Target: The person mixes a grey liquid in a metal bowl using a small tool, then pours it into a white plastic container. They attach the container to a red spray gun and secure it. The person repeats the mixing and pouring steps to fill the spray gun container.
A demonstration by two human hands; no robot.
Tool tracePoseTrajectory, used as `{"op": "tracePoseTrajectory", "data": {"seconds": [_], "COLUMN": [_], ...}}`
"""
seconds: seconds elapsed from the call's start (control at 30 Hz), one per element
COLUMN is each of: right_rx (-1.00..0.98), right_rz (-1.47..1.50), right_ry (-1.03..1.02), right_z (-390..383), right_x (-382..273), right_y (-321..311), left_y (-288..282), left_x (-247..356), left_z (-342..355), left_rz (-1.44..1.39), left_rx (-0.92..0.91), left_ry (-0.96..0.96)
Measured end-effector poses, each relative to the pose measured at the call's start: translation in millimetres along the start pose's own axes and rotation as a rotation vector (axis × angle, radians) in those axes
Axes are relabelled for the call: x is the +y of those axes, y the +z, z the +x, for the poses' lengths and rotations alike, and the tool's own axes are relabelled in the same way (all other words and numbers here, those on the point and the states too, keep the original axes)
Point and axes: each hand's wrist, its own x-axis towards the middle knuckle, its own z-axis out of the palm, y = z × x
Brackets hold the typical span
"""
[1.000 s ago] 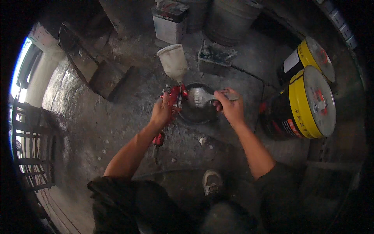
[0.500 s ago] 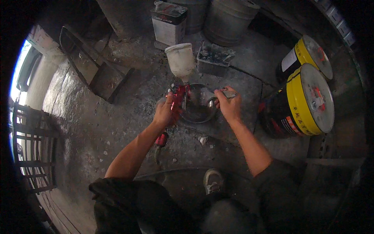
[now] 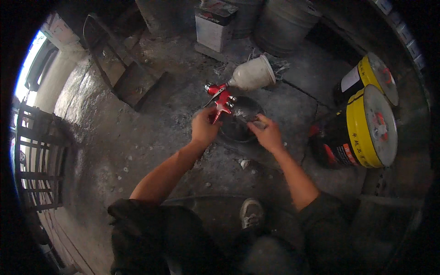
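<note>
Two-handed, holds the red spray gun (image 3: 222, 98) by its handle in the curled, closed left hand (image 3: 205, 127), by the dark basin (image 3: 239, 136) at its eleven-o'clock edge, presumably to catch drips. Tips the pale cup (image 3: 254, 74) toward two o'clock, perhaps to bare the red body. At four o'clock from the gun, pinches a slim tool (image 3: 261, 124) (too blurred to name) in the nearly closed right hand (image 3: 269, 136), likely for finer control.

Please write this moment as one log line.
Left hand: holds red metallic spray gun with off-white rounded cup | Right hand: holds slim pale brush-like tool | Below: round black basin
</note>
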Motion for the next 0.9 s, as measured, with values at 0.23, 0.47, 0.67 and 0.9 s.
{"op": "tracePoseTrajectory", "data": {"seconds": [0.23,0.47,0.67,0.9], "right_rx": [0.055,0.249,-0.117,-0.149], "right_rz": [0.696,0.201,0.183,0.212], "right_ry": [0.405,-0.211,-0.129,-0.103], "right_z": [25.3,47.4,31.9,23.4], "right_x": [-105.6,-88.1,-81.7,-56.0], "right_y": [-31.8,-5.7,-39.8,-43.5], "left_y": [-3.1,-0.5,-11.2,-13.2], "left_x": [-16.5,-3.1,-12.3,-18.4], "left_z": [-8.0,-9.0,-4.4,0.2], "left_rz": [0.093,0.116,0.261,0.218], "left_rx": [0.081,0.055,0.058,-0.019], "left_ry": [0.051,0.218,0.213,0.120]}}
